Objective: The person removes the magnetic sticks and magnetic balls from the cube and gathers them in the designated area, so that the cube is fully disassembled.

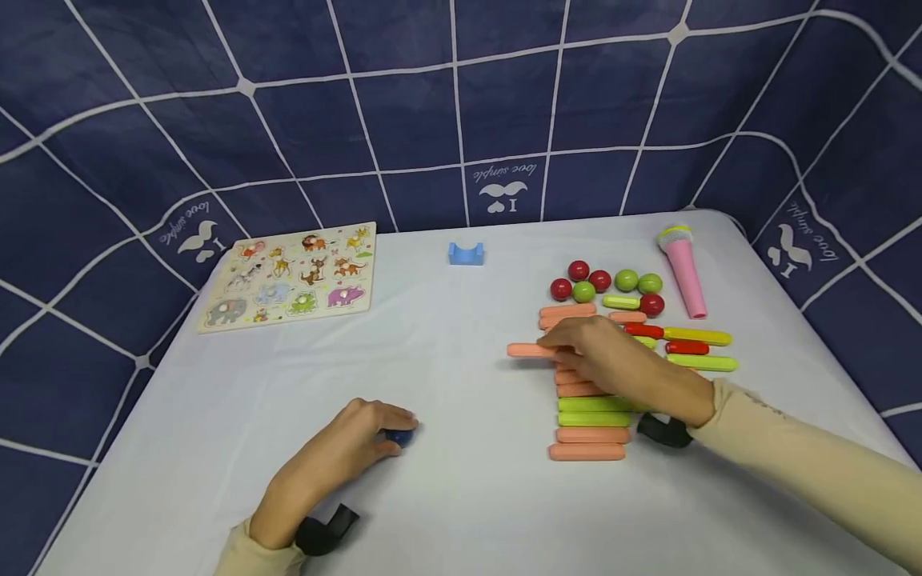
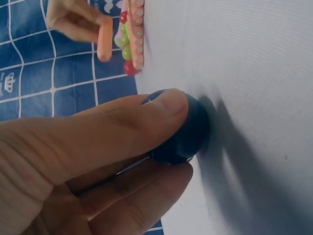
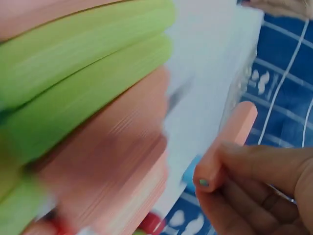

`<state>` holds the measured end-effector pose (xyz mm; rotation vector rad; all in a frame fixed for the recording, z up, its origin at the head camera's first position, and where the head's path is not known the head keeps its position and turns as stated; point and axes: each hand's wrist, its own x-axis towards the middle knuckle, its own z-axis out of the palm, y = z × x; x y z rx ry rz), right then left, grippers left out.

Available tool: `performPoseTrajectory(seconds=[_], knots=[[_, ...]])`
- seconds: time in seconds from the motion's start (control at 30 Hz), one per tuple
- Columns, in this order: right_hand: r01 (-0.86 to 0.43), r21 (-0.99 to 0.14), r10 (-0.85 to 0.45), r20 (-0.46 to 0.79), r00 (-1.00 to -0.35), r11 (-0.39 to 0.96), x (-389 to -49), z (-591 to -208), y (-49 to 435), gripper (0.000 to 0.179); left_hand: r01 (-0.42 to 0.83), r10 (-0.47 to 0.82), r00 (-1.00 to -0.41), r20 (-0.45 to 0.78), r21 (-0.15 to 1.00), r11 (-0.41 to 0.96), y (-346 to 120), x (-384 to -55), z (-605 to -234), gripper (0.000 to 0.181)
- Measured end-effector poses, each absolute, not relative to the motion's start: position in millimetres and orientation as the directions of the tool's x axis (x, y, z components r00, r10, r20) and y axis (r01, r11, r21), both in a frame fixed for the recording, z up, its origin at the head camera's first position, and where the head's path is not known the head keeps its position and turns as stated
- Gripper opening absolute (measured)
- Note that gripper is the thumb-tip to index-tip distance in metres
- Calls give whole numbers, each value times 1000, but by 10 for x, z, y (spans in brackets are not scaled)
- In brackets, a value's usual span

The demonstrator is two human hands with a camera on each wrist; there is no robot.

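Note:
On the left of the table, in the head view, my left hand [image 1: 349, 444] pinches a dark blue ball [image 2: 190, 132] between thumb and fingers. The ball sits close over the white table, its shadow beside it. My right hand [image 1: 612, 356] grips a salmon-coloured plastic stick [image 1: 524, 350] and overlaps a column of similar sticks in the head view. A hole shows in the near end of that stick in the right wrist view. Beneath and around this hand lie salmon sticks [image 1: 587, 452] and green sticks [image 1: 594, 418], partly hidden by it.
Several red balls [image 1: 579, 270] and green balls [image 1: 627, 280] lie behind the sticks. At the back right is a pink toy microphone [image 1: 686, 276]. A blue U-shaped block [image 1: 466, 254] stands at the back middle, an animal puzzle board [image 1: 291, 276] at back left.

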<state>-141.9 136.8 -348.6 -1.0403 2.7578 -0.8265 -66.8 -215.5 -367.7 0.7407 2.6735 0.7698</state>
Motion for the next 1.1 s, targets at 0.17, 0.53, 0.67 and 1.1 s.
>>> performPoseTrajectory(seconds=[0.17,0.53,0.67,1.1], knots=[[-597,-461,-627,107,-772,657,-1230,-3484,1715,32,402,538,-837,-99,556,727,-2160,-677,-3655,31],[-616,-384,-634,96,-768,688,-896,-3579,2275,35,377,515,-848,-122,544,749,-2156,-676,-3665,31],[-532,-395,-580,-3,-815,749,-885,-3584,2523,33,385,524,-843,-120,546,744,-2156,-679,-3648,31],[-566,-263,-529,201,-825,782,-753,-3877,2688,31,398,536,-837,-110,549,735,-2129,-671,-3674,33]])
